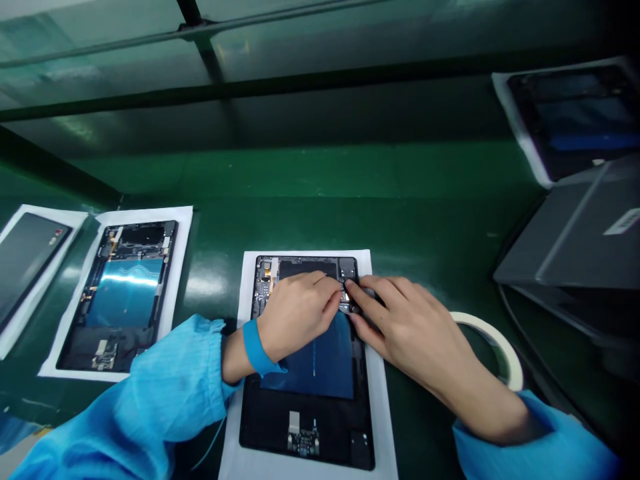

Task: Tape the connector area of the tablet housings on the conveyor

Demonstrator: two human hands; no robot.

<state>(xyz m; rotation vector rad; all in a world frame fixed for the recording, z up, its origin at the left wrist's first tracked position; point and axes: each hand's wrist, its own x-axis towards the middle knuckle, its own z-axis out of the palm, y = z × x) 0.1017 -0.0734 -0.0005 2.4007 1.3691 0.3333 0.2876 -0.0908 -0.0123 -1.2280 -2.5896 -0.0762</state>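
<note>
Tablet: lay opened on a sheet, beneath my hands.
Left hand: fingertips bunched, upper right; couldn't tell if anything was pinched.
Right hand: finger and thumb apart, at its right edge.
Rim: likely stiff, safest hold; bare board looked fragile.

Before me on the bench a tablet lies on a sheet, my left grip over it, my right grip across its right edge, with a second tablet then a panel leftward, a tape roll rightward, and farther right a box-like object before a third tablet.
</note>
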